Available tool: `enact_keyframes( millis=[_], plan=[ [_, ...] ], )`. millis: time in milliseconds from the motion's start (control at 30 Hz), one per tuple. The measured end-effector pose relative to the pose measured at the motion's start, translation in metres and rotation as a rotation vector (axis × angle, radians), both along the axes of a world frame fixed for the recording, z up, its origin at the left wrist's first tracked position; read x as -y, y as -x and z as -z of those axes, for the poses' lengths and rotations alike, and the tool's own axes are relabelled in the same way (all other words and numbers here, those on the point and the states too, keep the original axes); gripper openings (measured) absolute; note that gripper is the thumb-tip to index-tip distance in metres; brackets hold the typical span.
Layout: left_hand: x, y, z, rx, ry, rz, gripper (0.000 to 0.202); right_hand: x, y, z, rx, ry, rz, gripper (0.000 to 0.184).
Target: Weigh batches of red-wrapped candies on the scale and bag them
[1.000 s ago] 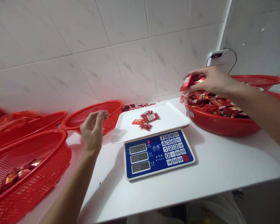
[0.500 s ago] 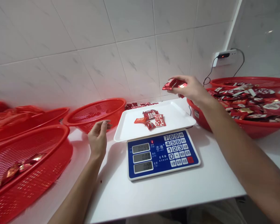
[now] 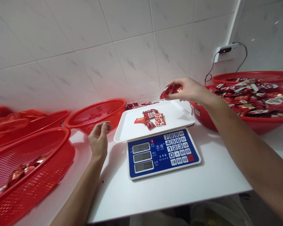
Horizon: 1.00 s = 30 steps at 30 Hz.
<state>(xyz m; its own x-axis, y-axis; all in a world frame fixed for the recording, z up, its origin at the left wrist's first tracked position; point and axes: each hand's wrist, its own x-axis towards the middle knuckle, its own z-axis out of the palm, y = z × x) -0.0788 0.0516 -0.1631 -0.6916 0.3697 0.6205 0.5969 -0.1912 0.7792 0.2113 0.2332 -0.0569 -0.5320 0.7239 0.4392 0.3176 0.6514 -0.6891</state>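
Observation:
My right hand [image 3: 188, 91] is shut on red foil candy packets [image 3: 171, 91], holding them above the far edge of a white tray [image 3: 127, 130]. Several red wrapped candies [image 3: 151, 118] lie in a small heap on the tray, which rests on a blue-faced electronic scale [image 3: 163, 153]. My left hand [image 3: 99, 135] hangs beside a round red mesh basket [image 3: 91, 117], its fingertips pinched together. Anything between them is too small to tell. A large red basket [image 3: 201, 114] heaped with wrapped candies [image 3: 250, 102] stands to the right of my right hand.
A long red mesh basket [image 3: 61, 141] at front left holds a few foil candies [image 3: 25, 169]. Red plastic bags [image 3: 7, 121] lie in a basket behind it. Another red basket [image 3: 250, 74] stands far right. A white wall-mounted device [image 3: 226, 51] has a cable, and candies [image 3: 141, 105] lie along the wall.
My right hand has moved left from the heaped basket to above the tray, carrying the packets. A patterned red packet now lies on the tray. My left fingers have closed together.

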Motion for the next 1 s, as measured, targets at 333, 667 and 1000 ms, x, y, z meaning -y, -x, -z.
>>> enact_keyframes(
  millis=[333,667,1000],
  plan=[
    [0.000,0.000,0.001,0.021,0.005,0.026,0.025,0.014,0.027,0.016,0.150,-0.037,-0.045,0.026],
    [0.000,0.000,0.000,0.008,-0.007,-0.002,0.026,0.007,0.016,0.001,-0.159,-0.067,0.052,0.018],
    [-0.001,-0.002,0.000,-0.006,0.023,0.011,0.028,0.002,0.005,-0.002,-0.167,-0.027,-0.010,0.023]
  ],
)
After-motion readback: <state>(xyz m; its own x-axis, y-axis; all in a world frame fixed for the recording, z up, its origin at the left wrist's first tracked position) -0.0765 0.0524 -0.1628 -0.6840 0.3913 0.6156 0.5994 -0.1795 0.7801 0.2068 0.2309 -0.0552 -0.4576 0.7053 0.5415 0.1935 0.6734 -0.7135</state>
